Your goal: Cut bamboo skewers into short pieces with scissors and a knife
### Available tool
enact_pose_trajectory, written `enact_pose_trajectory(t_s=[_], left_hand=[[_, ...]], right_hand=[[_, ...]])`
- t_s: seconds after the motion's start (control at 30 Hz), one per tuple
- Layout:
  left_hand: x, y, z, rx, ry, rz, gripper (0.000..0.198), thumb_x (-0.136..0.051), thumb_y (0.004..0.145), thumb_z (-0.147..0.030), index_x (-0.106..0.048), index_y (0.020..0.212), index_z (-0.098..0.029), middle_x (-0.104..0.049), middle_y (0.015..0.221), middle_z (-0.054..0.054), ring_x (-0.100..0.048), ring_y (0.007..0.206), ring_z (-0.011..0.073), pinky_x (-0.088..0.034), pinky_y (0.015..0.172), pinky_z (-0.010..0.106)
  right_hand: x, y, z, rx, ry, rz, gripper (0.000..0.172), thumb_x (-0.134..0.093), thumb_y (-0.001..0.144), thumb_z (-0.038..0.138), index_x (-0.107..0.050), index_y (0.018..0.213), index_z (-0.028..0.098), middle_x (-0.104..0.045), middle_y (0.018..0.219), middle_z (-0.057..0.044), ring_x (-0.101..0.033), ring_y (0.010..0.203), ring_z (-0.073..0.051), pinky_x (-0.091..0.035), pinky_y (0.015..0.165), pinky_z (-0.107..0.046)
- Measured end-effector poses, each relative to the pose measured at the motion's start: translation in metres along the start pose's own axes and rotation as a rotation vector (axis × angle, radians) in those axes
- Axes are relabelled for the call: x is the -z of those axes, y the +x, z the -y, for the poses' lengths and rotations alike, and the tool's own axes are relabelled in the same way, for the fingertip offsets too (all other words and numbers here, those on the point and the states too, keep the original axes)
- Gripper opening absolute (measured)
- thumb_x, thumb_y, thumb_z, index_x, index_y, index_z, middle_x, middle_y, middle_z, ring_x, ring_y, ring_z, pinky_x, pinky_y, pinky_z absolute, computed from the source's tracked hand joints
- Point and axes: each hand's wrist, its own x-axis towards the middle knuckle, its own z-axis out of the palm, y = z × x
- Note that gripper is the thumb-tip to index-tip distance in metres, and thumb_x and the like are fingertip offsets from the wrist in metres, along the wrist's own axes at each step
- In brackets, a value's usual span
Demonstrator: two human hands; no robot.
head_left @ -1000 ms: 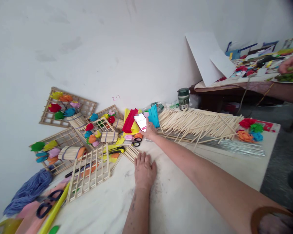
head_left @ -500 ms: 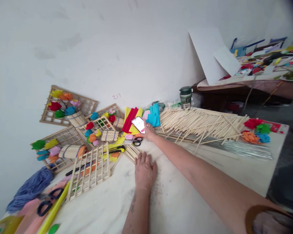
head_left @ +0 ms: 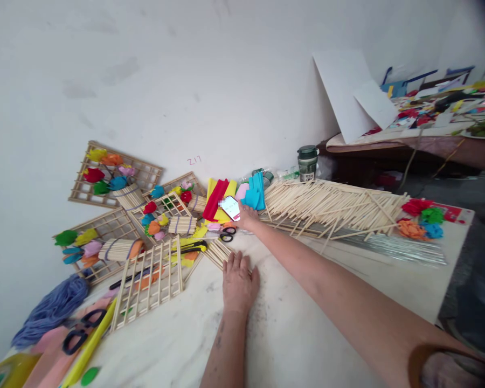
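Note:
My right hand [head_left: 248, 217] reaches forward and grips the right edge of a smartphone [head_left: 230, 209] with a bright white screen. Under and behind the phone lie folded yellow and red crepe paper strips [head_left: 215, 200]. My left hand [head_left: 240, 283] rests palm down on the pale tabletop, fingers stretched out and nothing held. Its fingertips are close to a small bunch of wooden sticks [head_left: 218, 253]. Black-handled scissors [head_left: 228, 234] lie between the phone and these sticks. Blue paper pieces [head_left: 255, 193] sit just past my right hand.
A wide heap of thin sticks [head_left: 335, 207] spreads right, with silvery wires [head_left: 404, 250] before it. A dark green cup [head_left: 307, 163] stands behind. Stick lattices with paper flowers [head_left: 115, 175] fill the left, beside blue yarn [head_left: 52, 310] and larger scissors [head_left: 83, 331]. A bare lattice [head_left: 149, 288] lies nearer.
The phone has tipped slightly and its screen shows more flatly, with my right hand still at its edge. My left hand stays in place. The view has shifted a little.

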Motion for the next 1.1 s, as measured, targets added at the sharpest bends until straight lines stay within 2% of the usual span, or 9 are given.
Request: enact_pose_trajectory(t_s=[0.2,0.43,0.67,1.1], left_hand=[[0.001,0.000,-0.001,0.006,-0.001,0.000,0.039,-0.039,0.081,-0.035,-0.054,0.112,-0.018,-0.046,0.128,0.008,-0.031,0.123,0.0244,-0.020,0.103,0.044],[-0.001,-0.001,0.000,-0.005,-0.002,-0.032,0.037,-0.040,0.080,-0.034,-0.055,0.111,-0.018,-0.047,0.127,0.008,-0.032,0.123,0.0241,-0.021,0.102,0.044],[-0.002,0.000,0.000,-0.009,0.008,-0.037,0.037,-0.041,0.080,-0.035,-0.055,0.110,-0.018,-0.048,0.126,0.007,-0.032,0.122,0.0249,-0.021,0.102,0.045],[-0.001,0.001,0.000,-0.006,0.011,-0.034,0.037,-0.041,0.080,-0.034,-0.055,0.109,-0.018,-0.048,0.126,0.008,-0.033,0.122,0.0246,-0.021,0.102,0.045]], right_hand=[[0.005,-0.001,-0.003,0.038,0.012,0.024,0.113,-0.062,0.050,0.067,-0.007,0.138,0.023,-0.033,0.131,-0.016,-0.040,0.109,-0.032,-0.031,0.086,-0.037],[0.007,-0.001,-0.001,0.005,-0.060,0.076,0.117,-0.060,0.049,0.070,-0.005,0.138,0.018,-0.046,0.116,-0.018,-0.044,0.105,-0.032,-0.032,0.084,-0.036],[0.006,-0.008,0.009,-0.012,-0.096,0.062,0.115,-0.065,0.052,0.061,-0.001,0.138,0.022,-0.047,0.114,-0.016,-0.047,0.101,-0.029,-0.036,0.078,-0.033],[-0.003,-0.023,0.010,0.031,-0.070,0.021,0.102,-0.060,0.057,0.062,-0.012,0.137,0.019,-0.044,0.116,-0.017,-0.047,0.100,-0.028,-0.037,0.078,-0.034]])
